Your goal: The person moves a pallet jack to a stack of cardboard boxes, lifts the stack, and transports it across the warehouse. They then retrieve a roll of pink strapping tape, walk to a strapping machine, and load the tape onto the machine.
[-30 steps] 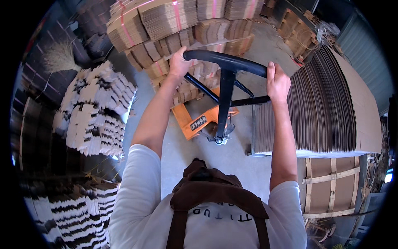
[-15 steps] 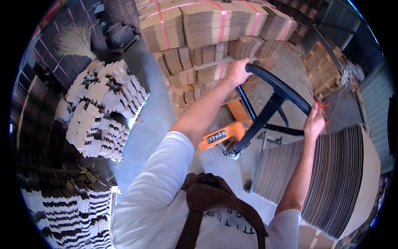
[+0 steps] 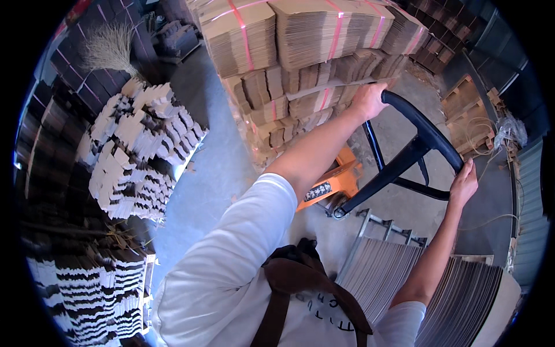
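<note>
Both hands grip the black loop handle of an orange pallet jack. My left hand is closed around the loop's far left corner, its arm stretched forward. Around the right corner my right hand is closed. The handle slants up and to the right from the jack's base. Just beyond the jack stands a tall load of flat cardboard bundles, tied with pink straps. What carries the load underneath is hidden.
Stacks of white-edged cardboard pieces stand to the left, with another stack nearer. A straw broom leans behind them. At right are a metal roller frame, upright cardboard sheets and wooden pallets.
The handle, both hands and the jack have shifted right in view. The strapped load appears farther right too, and the sheets at right sit lower, uncovering more of the roller frame.
</note>
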A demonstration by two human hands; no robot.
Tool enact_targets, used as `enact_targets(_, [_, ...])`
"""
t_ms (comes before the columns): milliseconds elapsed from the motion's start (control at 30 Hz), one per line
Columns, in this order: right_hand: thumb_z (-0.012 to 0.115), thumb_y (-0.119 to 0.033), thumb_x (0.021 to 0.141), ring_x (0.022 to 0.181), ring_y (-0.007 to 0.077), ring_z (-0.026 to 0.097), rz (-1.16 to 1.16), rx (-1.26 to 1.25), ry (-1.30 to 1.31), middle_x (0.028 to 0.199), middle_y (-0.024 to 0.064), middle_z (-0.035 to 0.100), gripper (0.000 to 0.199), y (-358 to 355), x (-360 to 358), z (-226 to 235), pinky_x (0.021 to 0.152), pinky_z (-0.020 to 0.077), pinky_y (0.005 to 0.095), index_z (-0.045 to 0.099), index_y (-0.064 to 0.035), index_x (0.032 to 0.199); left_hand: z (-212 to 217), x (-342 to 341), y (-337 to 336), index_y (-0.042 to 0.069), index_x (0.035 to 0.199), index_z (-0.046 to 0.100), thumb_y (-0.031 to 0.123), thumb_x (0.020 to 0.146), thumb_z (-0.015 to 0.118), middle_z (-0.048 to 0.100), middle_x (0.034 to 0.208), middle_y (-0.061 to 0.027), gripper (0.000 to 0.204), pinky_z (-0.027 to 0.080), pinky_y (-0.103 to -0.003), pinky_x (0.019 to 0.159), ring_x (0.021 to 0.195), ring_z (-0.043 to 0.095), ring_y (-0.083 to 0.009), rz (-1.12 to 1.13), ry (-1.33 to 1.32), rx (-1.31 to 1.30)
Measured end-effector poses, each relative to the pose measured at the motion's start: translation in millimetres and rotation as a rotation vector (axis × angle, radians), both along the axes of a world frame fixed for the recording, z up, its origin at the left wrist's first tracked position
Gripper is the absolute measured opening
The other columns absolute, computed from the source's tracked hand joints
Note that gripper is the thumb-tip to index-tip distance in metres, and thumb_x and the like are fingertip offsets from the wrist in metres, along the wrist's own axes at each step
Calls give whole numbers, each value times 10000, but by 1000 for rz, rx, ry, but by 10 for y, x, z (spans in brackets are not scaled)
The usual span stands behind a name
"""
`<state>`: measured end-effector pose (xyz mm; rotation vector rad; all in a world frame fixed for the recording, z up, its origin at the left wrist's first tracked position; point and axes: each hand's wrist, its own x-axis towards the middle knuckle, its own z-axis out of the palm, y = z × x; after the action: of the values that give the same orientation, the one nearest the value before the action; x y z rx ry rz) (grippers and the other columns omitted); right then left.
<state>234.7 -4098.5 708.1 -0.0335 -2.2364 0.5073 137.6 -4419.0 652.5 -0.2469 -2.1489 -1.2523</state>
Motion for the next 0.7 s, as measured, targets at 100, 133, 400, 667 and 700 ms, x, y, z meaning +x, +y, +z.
enact_targets(100, [371, -388, 991, 767, 449, 585, 17, -25, 2, 770, 257, 608, 459, 123, -495, -37, 665, 443, 491, 621, -10, 918, -7, -412, 99, 93, 863, 599, 243, 717, 750, 655, 833, -175, 258, 498, -435, 708, 832, 634, -373, 11, 17, -51])
enact_targets(133, [392, -370, 985, 748, 453, 577, 37, 22, 104, 742, 257, 594, 431, 247, -724, -90, 654, 436, 495, 604, -8, 886, 20, -532, 179, 95, 853, 602, 239, 711, 755, 652, 815, -169, 254, 497, -442, 699, 824, 634, -373, 42, -16, -64])
enact_targets(400, [400, -452, 970, 749, 444, 595, 65, -44, 13, 747, 254, 605, 491, 411, -1835, 58, 650, 445, 497, 637, -29, 892, 113, -1503, 372, 74, 876, 604, 183, 701, 762, 659, 854, -172, 260, 495, -420, 728, 849, 633, -364, 62, -39, -76])
enact_targets(667, [399, -467, 969, 742, 459, 575, 79, -49, -12, 734, 255, 594, 509, 597, -2878, 147, 663, 438, 501, 628, -26, 861, 204, -2475, 533, 68, 877, 599, 174, 710, 766, 659, 811, -161, 259, 492, -420, 731, 835, 633, -365, 106, -39, -106])
enact_targets(700, [399, -468, 969, 743, 460, 574, 67, -52, -12, 736, 257, 594, 509, 645, -2989, 162, 665, 438, 500, 630, -26, 865, 220, -2594, 593, 65, 872, 595, 172, 711, 765, 657, 806, -161, 257, 490, -421, 732, 837, 633, -364, 95, -49, -96])
